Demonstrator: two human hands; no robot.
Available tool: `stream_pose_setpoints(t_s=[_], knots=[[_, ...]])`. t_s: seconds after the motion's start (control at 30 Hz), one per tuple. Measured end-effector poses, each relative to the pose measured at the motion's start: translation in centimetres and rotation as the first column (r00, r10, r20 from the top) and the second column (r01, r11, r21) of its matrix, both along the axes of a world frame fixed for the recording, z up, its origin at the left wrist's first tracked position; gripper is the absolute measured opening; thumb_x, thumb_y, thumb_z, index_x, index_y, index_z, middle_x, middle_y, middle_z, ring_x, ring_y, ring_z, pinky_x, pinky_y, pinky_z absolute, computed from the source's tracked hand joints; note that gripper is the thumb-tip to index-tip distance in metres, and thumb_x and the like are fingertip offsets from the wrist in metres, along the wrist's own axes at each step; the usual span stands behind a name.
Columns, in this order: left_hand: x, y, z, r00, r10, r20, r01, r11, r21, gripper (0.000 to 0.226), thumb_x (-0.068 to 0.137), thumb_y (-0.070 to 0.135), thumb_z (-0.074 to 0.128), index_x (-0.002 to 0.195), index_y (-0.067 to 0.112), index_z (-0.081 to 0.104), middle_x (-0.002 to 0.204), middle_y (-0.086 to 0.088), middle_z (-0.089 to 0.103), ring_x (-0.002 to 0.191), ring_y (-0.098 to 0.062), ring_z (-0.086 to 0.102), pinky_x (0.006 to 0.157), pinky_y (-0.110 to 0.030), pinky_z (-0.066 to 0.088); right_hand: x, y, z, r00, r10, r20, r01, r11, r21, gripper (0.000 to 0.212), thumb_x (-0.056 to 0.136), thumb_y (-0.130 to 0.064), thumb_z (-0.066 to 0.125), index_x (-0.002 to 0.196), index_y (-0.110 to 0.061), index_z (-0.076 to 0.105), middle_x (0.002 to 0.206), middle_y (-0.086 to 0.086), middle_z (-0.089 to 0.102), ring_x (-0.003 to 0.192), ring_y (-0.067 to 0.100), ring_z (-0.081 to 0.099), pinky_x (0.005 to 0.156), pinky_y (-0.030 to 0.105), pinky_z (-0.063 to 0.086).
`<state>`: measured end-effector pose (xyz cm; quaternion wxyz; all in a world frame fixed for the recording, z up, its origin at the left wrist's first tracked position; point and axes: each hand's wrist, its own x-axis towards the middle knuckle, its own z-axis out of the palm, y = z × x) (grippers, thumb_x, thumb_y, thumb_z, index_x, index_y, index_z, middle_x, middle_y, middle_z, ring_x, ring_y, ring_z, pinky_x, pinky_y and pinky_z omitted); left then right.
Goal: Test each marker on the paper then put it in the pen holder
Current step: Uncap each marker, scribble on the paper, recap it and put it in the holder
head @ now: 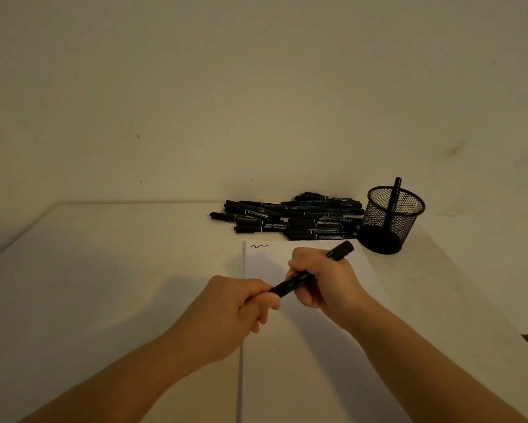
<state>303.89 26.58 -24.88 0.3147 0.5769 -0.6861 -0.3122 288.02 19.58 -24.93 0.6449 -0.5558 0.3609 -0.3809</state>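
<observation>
Both our hands hold one black marker over the sheet of paper.

We work at a pale table (104,270) set against a bare wall (195,87); on it lies the white paper (302,377), reaching from the near edge up toward the far side, with one short black squiggle (259,246) near its far left corner. Beyond the paper sits a heap of black markers (290,216), and just right of that heap stands the black mesh pen holder (392,219) with a single marker (393,198) leaning upright inside. Our right hand (323,279) wraps its fingers round the middle of the held marker (290,285), which slants up to the right above the paper. Our left hand (241,306) pinches the marker's lower left end between curled fingers.
</observation>
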Motion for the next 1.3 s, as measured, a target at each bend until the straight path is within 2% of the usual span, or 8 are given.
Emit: stream_pose_setpoints(t_s=[0.47,0.57,0.63,0.73,0.87,1.03,1.17,1.3], knots=[[0.8,-0.2,1.5,0.869,-0.083,-0.488,0.305,0.866,0.397,0.028,0.089,0.031,0.048,0.071,0.022,0.068,0.054,0.011,0.052,0.044,-0.001,0.041,0.046,-0.013,0.038,0.3,-0.5,0.5,0.957,0.25,0.143,-0.234,0.965,-0.12,0.025,0.068,-0.005,0.046,0.045,-0.015,0.043,0.037,-0.001,0.041,0.032,0.012,0.03,0.038,0.021,0.02],[1.3,1.3,-0.2,0.787,-0.016,-0.617,0.397,0.778,0.486,0.025,0.08,0.036,0.052,0.069,0.019,0.068,0.055,0.01,0.05,0.042,0.0,0.038,0.042,-0.011,0.034,-1.9,-2.4,2.2,0.881,-0.069,0.468,0.01,0.992,0.128,0.022,0.059,-0.003,0.046,0.04,-0.014,0.045,0.031,-0.002,0.036,0.027,0.01,0.028,0.035,0.013,0.021],[2.5,2.1,-1.4,0.759,0.14,-0.636,0.326,0.764,0.557,0.024,0.075,0.035,0.055,0.068,0.015,0.068,0.054,0.008,0.05,0.041,0.0,0.037,0.04,-0.011,0.033,-4.8,-4.7,3.1,0.827,-0.261,0.498,0.224,0.965,0.135,0.031,0.071,-0.008,0.041,0.041,-0.013,0.044,0.03,0.0,0.034,0.026,0.011,0.021,0.034,0.013,0.018],[4.1,0.5,-2.1,0.845,0.223,-0.487,0.006,0.905,0.426,0.028,0.084,0.028,0.051,0.066,0.017,0.069,0.053,0.006,0.055,0.043,-0.002,0.046,0.042,-0.014,0.039,-4.7,-5.1,1.9,0.936,-0.316,0.155,0.333,0.938,-0.099,0.042,0.089,-0.01,0.042,0.049,-0.016,0.054,0.042,0.002,0.041,0.029,0.01,0.028,0.035,0.015,0.02],[2.9,-2.5,-1.8,0.987,0.133,-0.088,-0.137,0.99,-0.044,0.027,0.093,0.025,0.044,0.072,0.03,0.06,0.064,0.013,0.067,0.06,0.001,0.062,0.056,-0.012,0.044,-1.1,-4.4,-0.1,0.952,-0.149,-0.267,0.074,0.96,-0.269,0.013,0.086,-0.022,0.06,0.074,-0.021,0.064,0.056,-0.009,0.059,0.05,0.006,0.054,0.045,0.019,0.042],[1.8,-4.1,-3.5,0.96,0.096,0.262,-0.035,0.973,-0.229,0.027,0.092,0.043,0.037,0.097,0.027,0.057,0.085,0.008,0.065,0.077,-0.009,0.058,0.068,-0.028,0.046,1.1,-6.3,-0.9,0.917,-0.237,-0.32,0.178,0.963,-0.202,0.008,0.086,-0.022,0.06,0.083,-0.028,0.065,0.074,-0.004,0.064,0.061,0.004,0.059,0.049,0.017,0.044],[2.1,-4.3,-4.7,0.968,0.044,0.247,0.005,0.981,-0.194,0.029,0.093,0.04,0.037,0.106,0.023,0.056,0.097,0.004,0.061,0.089,-0.009,0.051,0.08,-0.028,0.043,2.8,-7.2,-2.3,0.897,-0.34,-0.283,0.259,0.922,-0.287,0.015,0.09,-0.025,0.055,0.077,-0.02,0.062,0.064,-0.003,0.064,0.052,-0.003,0.057,0.05,0.013,0.043],[2.4,-4.5,-5.2,0.972,0.006,0.235,0.037,0.983,-0.178,0.032,0.092,0.043,0.035,0.106,0.024,0.056,0.095,0.005,0.06,0.088,-0.008,0.05,0.078,-0.025,0.041,3.0,-7.4,-4.0,0.841,-0.489,-0.232,0.375,0.836,-0.402,0.022,0.089,-0.02,0.052,0.067,-0.019,0.056,0.056,-0.001,0.06,0.051,0.003,0.055,0.059,0.025,0.047]])
